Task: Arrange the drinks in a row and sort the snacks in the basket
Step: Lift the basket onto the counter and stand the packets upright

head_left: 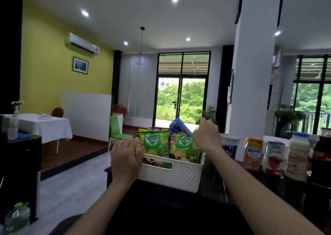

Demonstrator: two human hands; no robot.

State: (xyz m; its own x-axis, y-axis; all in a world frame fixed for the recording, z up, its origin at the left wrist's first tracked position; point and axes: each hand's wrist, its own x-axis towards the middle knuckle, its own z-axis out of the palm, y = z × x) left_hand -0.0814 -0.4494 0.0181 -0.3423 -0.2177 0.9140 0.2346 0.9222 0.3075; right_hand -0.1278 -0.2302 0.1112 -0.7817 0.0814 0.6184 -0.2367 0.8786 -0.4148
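Observation:
A white ribbed basket [179, 176] stands on the dark table in front of me. Two green chip bags [155, 143] stand upright in it, with a purple and yellow bag behind them. A blue snack pack [178, 125] sticks up at the back. My left hand [126, 157] grips the basket's left rim beside a green bag. My right hand [206, 138] is curled at the blue pack and the right green bag; its fingertips are hidden. To the right stand drinks in a row: a white cup [230, 147], an orange carton [252, 154], a red "fresh" carton [274, 156], a milky bottle [298, 156] and a dark bottle [321, 161].
A black cabinet [19, 163] with a clear cup stands at the left. A plastic bottle [17, 216] lies at the lower left. Beyond are a white-clothed table [44, 125], a green chair [116, 132] and a white pillar [254, 73].

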